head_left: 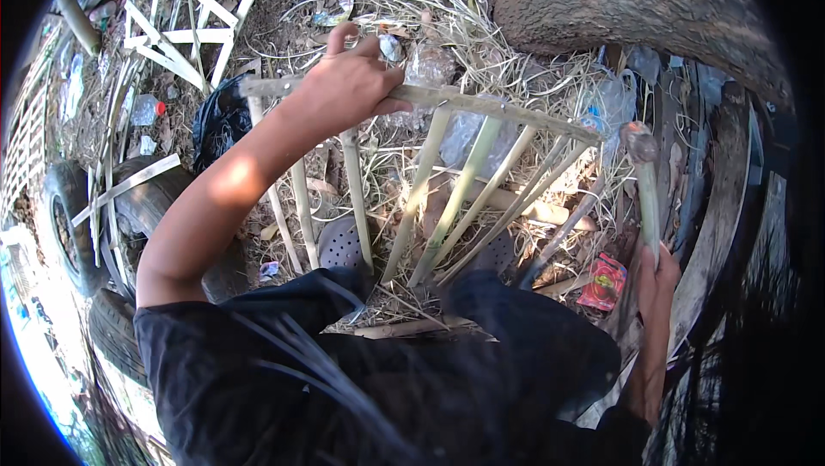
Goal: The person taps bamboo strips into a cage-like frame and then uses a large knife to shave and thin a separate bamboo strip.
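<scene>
Works outdoors over dirt ground (279, 15), littered with pale straw (468, 19), dry leaves and bits of clear plastic. At the upper right, lies under a thick, rough-barked tree trunk (636, 2). Down the right side, runs to weathered planks (715, 234), then falls into deep shade. To the left, holds old tires (73, 225), a black plastic bag (222, 126) and a bottle (148, 111) with a red cap; farther up, a lattice of pale strips (185, 36). Near the right knee, shows a red packet (603, 283).

In the middle, in front of the body, has the slatted frame (507, 112): one long bar across the top, with slats drawing closer together toward the feet. Reaches down between two holed clogs (341, 244).

With the left hand (359, 79), grips the bar left of its middle, thumb on the near side, two fingers bent and raised beyond the far side; underneath, cannot tell how tightly. With the right hand (657, 281), wraps closed fingers around the lower handle of a hammer (646, 187), knobby head up, just beside the bar's right end.
</scene>
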`<state>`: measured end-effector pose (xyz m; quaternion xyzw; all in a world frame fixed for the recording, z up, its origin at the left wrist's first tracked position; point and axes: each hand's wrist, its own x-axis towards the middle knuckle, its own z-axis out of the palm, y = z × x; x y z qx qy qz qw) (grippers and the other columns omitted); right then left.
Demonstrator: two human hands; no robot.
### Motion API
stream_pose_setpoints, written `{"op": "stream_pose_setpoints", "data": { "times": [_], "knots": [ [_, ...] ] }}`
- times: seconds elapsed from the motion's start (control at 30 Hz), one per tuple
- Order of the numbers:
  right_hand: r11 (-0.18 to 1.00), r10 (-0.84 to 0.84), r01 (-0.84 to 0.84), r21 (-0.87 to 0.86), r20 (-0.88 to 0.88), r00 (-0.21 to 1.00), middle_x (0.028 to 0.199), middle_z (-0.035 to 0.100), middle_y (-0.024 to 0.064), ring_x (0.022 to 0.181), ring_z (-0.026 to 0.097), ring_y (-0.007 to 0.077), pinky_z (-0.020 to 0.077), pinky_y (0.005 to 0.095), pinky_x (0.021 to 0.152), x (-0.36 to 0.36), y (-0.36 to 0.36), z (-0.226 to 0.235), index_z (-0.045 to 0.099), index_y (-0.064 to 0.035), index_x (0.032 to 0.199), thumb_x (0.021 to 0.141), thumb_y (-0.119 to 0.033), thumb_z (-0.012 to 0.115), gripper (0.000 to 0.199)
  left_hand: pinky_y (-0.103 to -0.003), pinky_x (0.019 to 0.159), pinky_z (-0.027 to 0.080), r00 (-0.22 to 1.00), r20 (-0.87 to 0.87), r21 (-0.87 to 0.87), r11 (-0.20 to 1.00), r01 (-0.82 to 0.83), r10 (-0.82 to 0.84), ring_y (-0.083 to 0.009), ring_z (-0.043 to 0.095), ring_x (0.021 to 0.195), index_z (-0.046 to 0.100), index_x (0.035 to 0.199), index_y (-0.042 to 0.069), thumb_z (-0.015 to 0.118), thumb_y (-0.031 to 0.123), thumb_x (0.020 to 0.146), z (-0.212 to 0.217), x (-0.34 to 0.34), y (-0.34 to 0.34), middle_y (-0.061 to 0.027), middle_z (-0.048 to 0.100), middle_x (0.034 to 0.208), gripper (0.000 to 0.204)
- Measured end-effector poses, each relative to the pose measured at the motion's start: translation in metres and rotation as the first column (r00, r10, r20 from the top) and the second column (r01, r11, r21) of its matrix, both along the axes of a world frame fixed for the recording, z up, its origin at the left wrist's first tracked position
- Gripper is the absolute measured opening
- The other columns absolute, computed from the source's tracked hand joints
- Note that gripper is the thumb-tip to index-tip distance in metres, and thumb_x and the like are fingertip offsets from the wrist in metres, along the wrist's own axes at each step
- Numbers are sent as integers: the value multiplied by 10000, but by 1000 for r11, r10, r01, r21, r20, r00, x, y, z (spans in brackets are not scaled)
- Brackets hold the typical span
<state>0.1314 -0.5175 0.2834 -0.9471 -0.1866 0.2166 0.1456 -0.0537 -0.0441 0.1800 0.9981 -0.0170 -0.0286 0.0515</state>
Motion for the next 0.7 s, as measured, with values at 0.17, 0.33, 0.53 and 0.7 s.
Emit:
{"op": "stream_pose_setpoints", "data": {
  "times": [0.17, 0.33, 0.53, 0.7],
  "knots": [
    [919, -361, 351, 181, 28, 932, 584, 377, -62, 516, 367, 44, 322, 238, 473, -49, -122, 17, 521, -65, 764, 998, -394, 481, 405, -459, 874, 277, 995, 90, 40, 998, -51, 48, -163, 545, 823, 568, 777, 160, 688, 405, 764, 179, -97, -77, 42, 551, 713, 273],
    [852, -471, 457, 256, -9, 882, 605, 403, -36, 539, 392, 79, 340, 258, 489, -90, -181, -14, 534, -61, 776, 984, -388, 488, 391, -415, 773, 229, 964, 255, 85, 991, -107, 82, -149, 564, 656, 572, 750, 149, 770, 398, 737, 238, -188, -147, 54, 447, 563, 319],
    [814, -519, 522, 254, -85, 851, 632, 434, -5, 567, 422, 121, 361, 283, 510, -141, -221, -77, 551, -56, 791, 968, -382, 496, 375, -400, 772, 246, 981, 74, 54, 981, -186, 182, -117, 550, 704, 594, 784, 175, 807, 407, 685, 257, -243, -211, 75, 491, 652, 331],
    [807, -543, 555, 203, -116, 832, 654, 460, 21, 590, 447, 156, 379, 303, 526, -178, -244, -132, 564, -51, 803, 955, -376, 503, 364, -409, 777, 251, 982, 64, 49, 982, -181, 178, -125, 555, 771, 612, 792, 179, 825, 406, 650, 255, -268, -222, 76, 477, 660, 342]
  ]
}}
